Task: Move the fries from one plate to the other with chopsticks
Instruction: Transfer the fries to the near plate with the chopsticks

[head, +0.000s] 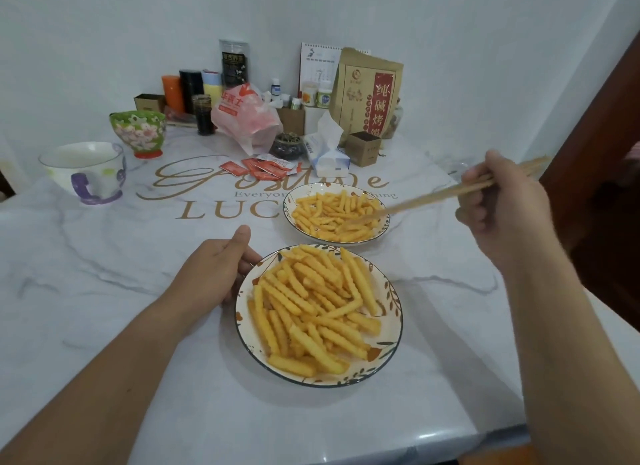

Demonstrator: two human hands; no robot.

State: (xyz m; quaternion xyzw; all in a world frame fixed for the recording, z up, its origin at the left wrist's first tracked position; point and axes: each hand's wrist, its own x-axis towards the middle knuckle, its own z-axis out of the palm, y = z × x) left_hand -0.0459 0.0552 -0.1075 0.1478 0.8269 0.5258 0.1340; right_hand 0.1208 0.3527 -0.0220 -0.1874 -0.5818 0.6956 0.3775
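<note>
The left hand (211, 267) curled on the rim of the near plate (388, 347), full of fries (311, 305). The right hand (502, 205) gripped chopsticks (426, 198), their blurred tips reaching left into the far plate (346, 240). Both stood on a marble-patterned table (121, 256), clutter behind by a white wall (450, 21)

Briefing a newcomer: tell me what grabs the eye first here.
Two plates heaped with yellow crinkle fries: the near plate at centre, the far plate just behind it. The right hand dips chopsticks into the far fries; the left hand holds the near plate's rim.
</note>
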